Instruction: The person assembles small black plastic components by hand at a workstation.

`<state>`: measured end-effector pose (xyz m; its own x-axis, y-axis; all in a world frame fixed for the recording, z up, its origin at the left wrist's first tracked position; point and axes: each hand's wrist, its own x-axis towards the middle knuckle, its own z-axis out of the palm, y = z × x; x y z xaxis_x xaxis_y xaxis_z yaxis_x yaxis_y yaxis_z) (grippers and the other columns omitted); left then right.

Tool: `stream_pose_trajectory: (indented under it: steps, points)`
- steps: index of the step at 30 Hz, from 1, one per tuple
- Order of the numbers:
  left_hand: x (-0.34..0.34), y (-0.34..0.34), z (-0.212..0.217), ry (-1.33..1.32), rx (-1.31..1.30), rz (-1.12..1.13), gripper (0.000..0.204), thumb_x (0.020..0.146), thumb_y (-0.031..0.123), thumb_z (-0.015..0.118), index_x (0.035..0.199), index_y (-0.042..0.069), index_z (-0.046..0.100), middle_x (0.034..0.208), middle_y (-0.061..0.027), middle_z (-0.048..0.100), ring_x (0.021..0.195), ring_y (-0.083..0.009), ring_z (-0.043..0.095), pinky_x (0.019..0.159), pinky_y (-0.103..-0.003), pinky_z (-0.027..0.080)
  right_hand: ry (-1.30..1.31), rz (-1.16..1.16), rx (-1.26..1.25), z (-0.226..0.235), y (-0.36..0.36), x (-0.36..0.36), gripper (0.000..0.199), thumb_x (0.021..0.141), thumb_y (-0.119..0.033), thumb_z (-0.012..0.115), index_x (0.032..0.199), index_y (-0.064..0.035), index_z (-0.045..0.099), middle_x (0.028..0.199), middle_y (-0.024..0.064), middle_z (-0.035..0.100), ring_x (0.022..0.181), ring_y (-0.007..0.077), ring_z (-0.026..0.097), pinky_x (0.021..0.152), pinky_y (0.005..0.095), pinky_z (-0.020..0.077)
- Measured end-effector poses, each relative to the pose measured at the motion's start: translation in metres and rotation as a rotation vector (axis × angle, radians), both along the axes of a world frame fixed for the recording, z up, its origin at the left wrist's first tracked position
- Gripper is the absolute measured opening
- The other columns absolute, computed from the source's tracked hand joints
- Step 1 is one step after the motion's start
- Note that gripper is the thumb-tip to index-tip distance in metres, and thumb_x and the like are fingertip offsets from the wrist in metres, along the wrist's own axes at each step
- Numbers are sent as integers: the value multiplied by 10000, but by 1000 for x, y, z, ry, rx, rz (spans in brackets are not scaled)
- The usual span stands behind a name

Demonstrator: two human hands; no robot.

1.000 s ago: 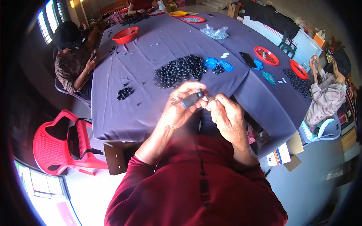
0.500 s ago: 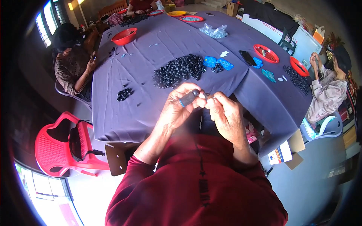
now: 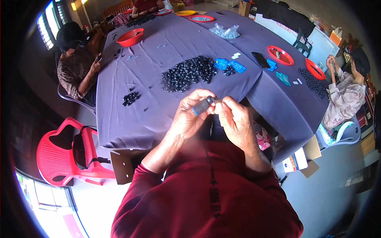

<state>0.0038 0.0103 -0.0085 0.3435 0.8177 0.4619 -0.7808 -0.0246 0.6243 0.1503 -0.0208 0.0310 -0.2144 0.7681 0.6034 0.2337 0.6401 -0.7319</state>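
In front of my body, at the near table edge, my two hands meet fingertip to fingertip. My left hand (image 3: 189,114) pinches a small round black piece (image 3: 210,99). A dark grey finger sleeve (image 3: 201,107) with a blue rim covers its thumb. My right hand (image 3: 237,121) is closed in a pinch against the black piece; something small and brownish shows at its fingertips, too small to name. Beyond my hands, a large heap of similar black pieces (image 3: 188,73) lies on the purple tablecloth (image 3: 151,119), with a smaller cluster (image 3: 131,98) to the left.
Blue plastic cases (image 3: 237,67), a phone (image 3: 260,60) and a clear bag (image 3: 225,31) lie beyond the heap. Red basins (image 3: 131,37) stand around the table. Co-workers sit left, right and at the far end. A red chair (image 3: 59,158) stands at left.
My left hand has shifted slightly right, bringing the black piece up against my right fingertips. The gap between them has narrowed. The heap and the other things on the table stay put.
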Motion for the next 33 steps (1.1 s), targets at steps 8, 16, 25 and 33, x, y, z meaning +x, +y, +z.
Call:
stream_pose_trajectory:
  steps: [8, 16, 25, 33]
  points:
    - [3, -4, 8, 15, 13, 44, 393, 735, 213, 675, 1005, -29, 525, 865, -72, 591, 774, -125, 558, 754, -267, 444, 41, 13, 2, -3, 2, -2, 237, 892, -202, 490, 787, 7, 529, 634, 45, 556, 546, 59, 469, 491, 228, 388]
    - [3, -6, 3, 35, 1, 74, 201, 800, 49, 572, 983, -30, 543, 862, -82, 590, 759, -126, 551, 733, -266, 444, -216, -67, -13, 1, 0, 5, 216, 883, -193, 500, 784, -2, 527, 606, 93, 525, 525, 108, 479, 492, 270, 385]
    - [1, -3, 2, 14, 74, 33, 489, 694, 318, 715, 1019, 6, 524, 906, -53, 560, 820, -109, 530, 739, -248, 426, -62, 31, -39, -4, -5, -2, 227, 884, -215, 502, 827, 1, 542, 543, 36, 455, 478, 63, 418, 438, 236, 347]
    - [-3, -4, 10, -203, -13, -260, 347, 789, 194, 613, 1068, 32, 484, 872, -91, 520, 779, -167, 496, 681, -290, 408, 56, 72, 9, 3, -12, 0, 250, 901, -200, 469, 761, 0, 523, 597, 4, 504, 469, 35, 404, 428, 197, 334]
